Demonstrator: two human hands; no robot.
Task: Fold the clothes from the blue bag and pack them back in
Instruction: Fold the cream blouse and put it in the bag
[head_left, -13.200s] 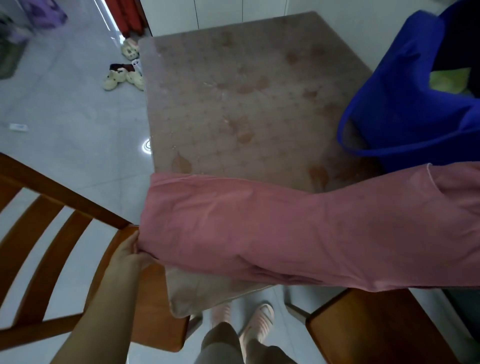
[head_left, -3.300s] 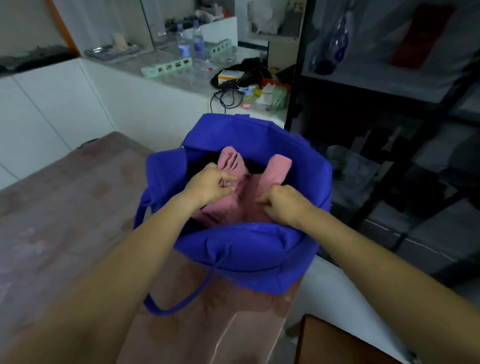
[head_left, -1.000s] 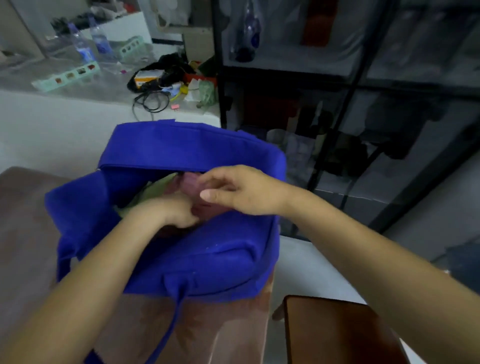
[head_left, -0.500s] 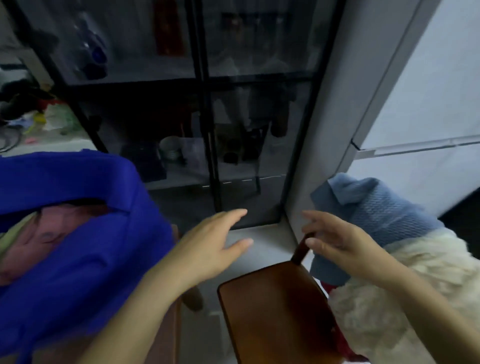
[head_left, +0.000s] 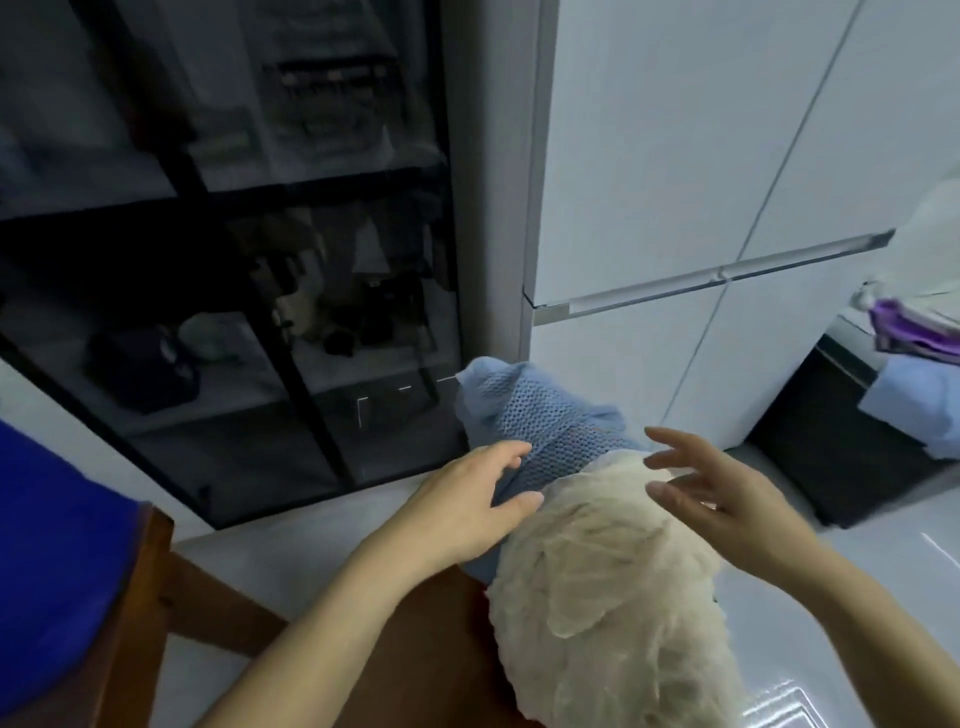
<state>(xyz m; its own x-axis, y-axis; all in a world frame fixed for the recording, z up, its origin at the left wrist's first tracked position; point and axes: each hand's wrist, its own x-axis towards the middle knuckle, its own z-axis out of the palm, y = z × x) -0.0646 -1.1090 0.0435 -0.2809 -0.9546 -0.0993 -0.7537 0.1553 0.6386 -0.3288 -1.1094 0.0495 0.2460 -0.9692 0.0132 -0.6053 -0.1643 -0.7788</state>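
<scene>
Your left hand (head_left: 467, 501) is at centre frame. Grip wide, fingers loosely spread, holding nothing. Fingertips sit right at the lower edge of the blue knit garment (head_left: 540, 415) and the thumb is just beside the cream fluffy garment (head_left: 613, 603). Cannot tell if the hand actually touches either one.

Your right hand (head_left: 727, 501) is right of centre. Grip wide too, fingers splayed and pointing left, holding nothing. It hovers over the upper right part of the cream fluffy garment; contact unclear.

The two garments are piled together at centre to lower right. The cream one is on top and nearer you, and the blue knit one sticks out from under it at the far end, above both hands. The pile lies on a wooden chair (head_left: 415, 660), whose brown seat shows at bottom centre between your forearms.

The blue bag (head_left: 47, 571) is at the lower left edge, only partly in frame and well apart from both hands. Its inside is not visible.

A dark glass-front cabinet (head_left: 234, 260) fills the upper left, with white cabinet doors (head_left: 675, 182) at upper right. At the right edge, a dark box (head_left: 831, 452) carries folded cloths (head_left: 914, 364) in purple and light blue.
</scene>
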